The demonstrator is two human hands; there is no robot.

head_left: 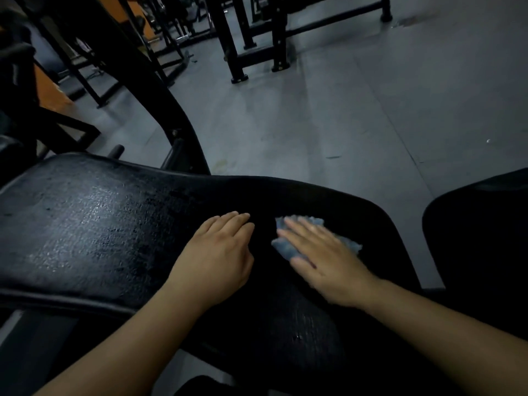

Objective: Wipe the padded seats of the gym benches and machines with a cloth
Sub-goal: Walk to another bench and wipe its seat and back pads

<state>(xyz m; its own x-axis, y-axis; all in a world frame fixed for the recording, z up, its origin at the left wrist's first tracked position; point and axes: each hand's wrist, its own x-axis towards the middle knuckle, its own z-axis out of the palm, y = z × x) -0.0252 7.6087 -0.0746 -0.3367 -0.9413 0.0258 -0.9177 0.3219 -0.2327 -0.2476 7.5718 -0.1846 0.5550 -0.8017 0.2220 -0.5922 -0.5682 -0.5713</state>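
Crumpled pale blue cloth (pixel 283 248) pressed flat beneath right hand (pixel 323 252), fingers straight, spread. Left hand (pixel 220 252) laid flat just beside, nothing held. Black padded vinyl seat (pixel 85 224) long axis extended leftward beyond left hand; sweep judged leftward.

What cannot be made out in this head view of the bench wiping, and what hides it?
All head view.
Cloth: mostly under the right hand, both motion-blurred.
Padded seat: right part too dark to judge wiped or not.
Second pad: cut off by the right edge.
Far machine frames: tops cut off by the top edge, dim.
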